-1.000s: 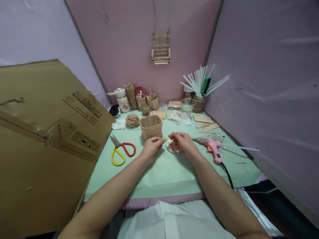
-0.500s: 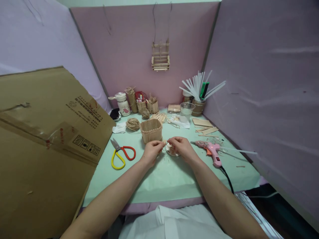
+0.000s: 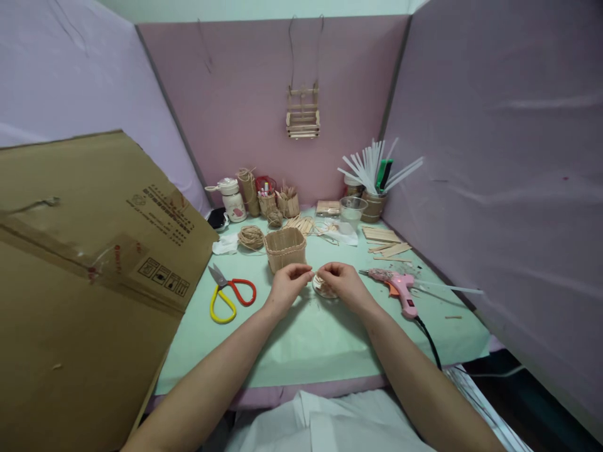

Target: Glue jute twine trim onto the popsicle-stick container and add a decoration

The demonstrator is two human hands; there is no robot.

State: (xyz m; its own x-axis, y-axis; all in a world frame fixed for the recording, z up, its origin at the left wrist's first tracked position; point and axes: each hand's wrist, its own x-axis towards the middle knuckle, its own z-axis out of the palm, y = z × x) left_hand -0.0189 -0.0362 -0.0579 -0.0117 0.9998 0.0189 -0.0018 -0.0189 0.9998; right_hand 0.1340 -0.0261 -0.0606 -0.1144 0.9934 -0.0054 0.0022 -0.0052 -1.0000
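Note:
My left hand [image 3: 291, 287] is closed in a pinch just in front of a small woven-looking basket [image 3: 285, 248] with a braided rim. Close beside it, my right hand [image 3: 345, 284] pinches too, its fingertips almost meeting the left ones. Whatever sits between the fingertips is too small to name. Under the right fingers lies a small round dish [image 3: 324, 289] with pale bits in it, partly covered by the hand. Scissors [image 3: 226, 291] with one red and one yellow handle rest left of my left hand. A pink glue gun [image 3: 400, 290] lies right of my right hand.
A large cardboard sheet [image 3: 94, 276] leans in from the left. Twine [image 3: 251, 236], a white bottle [image 3: 232, 199] and a clear cup [image 3: 352, 209] stand toward the back. Wooden sticks [image 3: 384, 237] lie at right, below a pot of white glue sticks [image 3: 374, 206]. A stick-built swing [image 3: 303, 113] hangs behind.
The view has tilted up slightly, so everything sits a little lower. The hands stay pinched together above the dish, with only slight finger movement.

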